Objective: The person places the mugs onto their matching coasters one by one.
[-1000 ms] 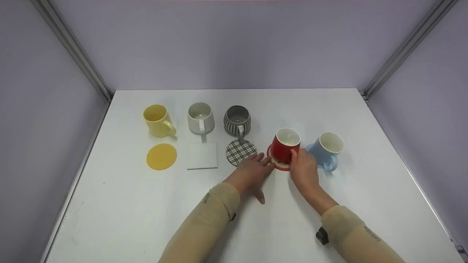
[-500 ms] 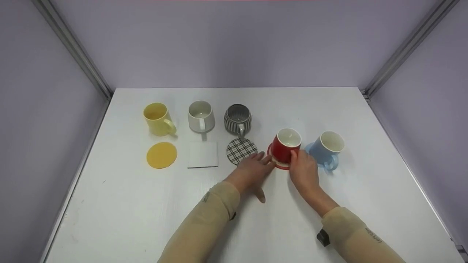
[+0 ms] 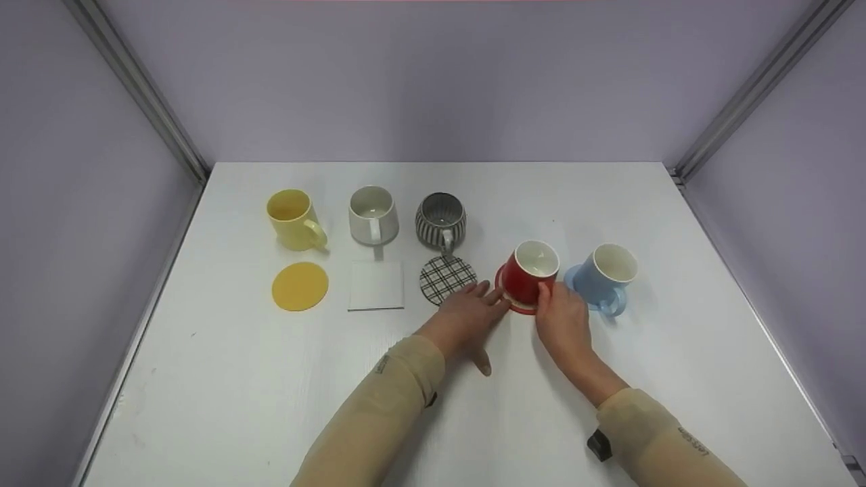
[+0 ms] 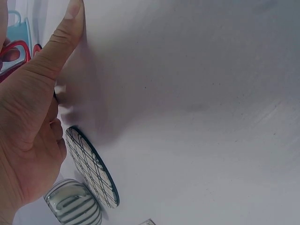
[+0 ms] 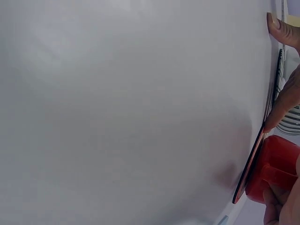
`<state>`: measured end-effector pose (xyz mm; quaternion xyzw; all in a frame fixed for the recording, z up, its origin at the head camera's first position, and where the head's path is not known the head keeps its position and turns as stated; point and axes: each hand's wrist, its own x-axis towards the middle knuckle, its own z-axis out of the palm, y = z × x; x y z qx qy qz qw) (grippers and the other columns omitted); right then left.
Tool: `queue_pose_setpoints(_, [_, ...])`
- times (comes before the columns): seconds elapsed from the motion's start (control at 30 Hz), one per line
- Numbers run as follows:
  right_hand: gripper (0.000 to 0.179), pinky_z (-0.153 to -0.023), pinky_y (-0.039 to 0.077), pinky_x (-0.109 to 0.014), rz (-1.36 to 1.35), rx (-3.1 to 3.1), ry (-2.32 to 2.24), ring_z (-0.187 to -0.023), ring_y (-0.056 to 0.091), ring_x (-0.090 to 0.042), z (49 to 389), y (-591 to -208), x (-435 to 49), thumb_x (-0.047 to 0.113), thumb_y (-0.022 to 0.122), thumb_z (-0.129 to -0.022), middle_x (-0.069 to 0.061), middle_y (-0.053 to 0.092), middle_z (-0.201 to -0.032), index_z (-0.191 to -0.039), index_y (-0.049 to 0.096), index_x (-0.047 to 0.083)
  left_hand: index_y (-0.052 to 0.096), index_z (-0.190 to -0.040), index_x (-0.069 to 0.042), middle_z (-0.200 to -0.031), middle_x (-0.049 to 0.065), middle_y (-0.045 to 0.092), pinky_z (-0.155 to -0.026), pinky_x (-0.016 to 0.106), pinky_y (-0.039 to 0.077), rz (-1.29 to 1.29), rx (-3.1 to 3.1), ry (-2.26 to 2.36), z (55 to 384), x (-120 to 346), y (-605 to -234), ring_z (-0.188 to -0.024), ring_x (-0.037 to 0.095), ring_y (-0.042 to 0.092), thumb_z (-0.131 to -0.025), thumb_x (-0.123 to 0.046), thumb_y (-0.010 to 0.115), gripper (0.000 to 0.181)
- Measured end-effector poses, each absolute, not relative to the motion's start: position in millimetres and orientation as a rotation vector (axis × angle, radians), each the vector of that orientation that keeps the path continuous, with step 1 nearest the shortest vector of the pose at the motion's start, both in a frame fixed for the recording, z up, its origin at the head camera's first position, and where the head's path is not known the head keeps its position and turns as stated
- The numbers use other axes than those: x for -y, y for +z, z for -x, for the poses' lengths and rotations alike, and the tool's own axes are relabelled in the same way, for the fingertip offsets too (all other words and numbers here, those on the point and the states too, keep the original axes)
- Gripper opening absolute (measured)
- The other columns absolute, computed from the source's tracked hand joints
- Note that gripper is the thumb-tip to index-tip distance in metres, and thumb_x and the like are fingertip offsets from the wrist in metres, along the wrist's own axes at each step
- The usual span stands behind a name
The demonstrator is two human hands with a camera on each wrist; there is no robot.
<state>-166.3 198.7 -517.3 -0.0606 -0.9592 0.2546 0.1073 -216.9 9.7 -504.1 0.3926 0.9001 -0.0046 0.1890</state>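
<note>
My right hand (image 3: pixel 563 318) grips the handle of a red mug (image 3: pixel 524 281) with a white inside. The mug stands upright over a round red coaster (image 3: pixel 524 312); in the right wrist view its base is close above or on the coaster (image 5: pixel 247 173), I cannot tell which. With fingers stretched out, my left hand (image 3: pixel 467 318) touches the coaster's left edge and partly covers a round plaid coaster (image 3: pixel 445 277). To the right, a light blue mug (image 3: pixel 602 279) sits on a blue coaster (image 3: pixel 574 273).
Behind the plaid coaster stands a striped dark mug (image 3: pixel 440 226). Further left are a white mug (image 3: pixel 379 226) behind a square white coaster (image 3: pixel 376 285), and a yellow mug (image 3: pixel 294 226) behind a round yellow coaster (image 3: pixel 300 287). Grey-purple walls (image 3: pixel 433 81) enclose the white table (image 3: pixel 223 379).
The red mug has shifted slightly downward in the head view, with my right hand on its handle. My left hand has stayed in place.
</note>
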Motion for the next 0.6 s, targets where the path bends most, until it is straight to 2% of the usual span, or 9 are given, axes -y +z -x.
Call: queue_pose_setpoints(0.6, [0.034,-0.089,0.058,-0.054,0.137,2.791,0.699,-0.100,0.066,-0.042,161.9,-521.1,-201.8,0.027,0.053,-0.113,-0.024,0.071,-0.107,-0.119,0.062,-0.005,0.024,-0.171,-0.022,-0.176,0.003,0.020,-0.132,0.041,0.016,-1.144,-2.543,-0.047,213.2,-8.9,-499.2,-0.163,0.029,0.016,-0.069,-0.066,0.093,0.130])
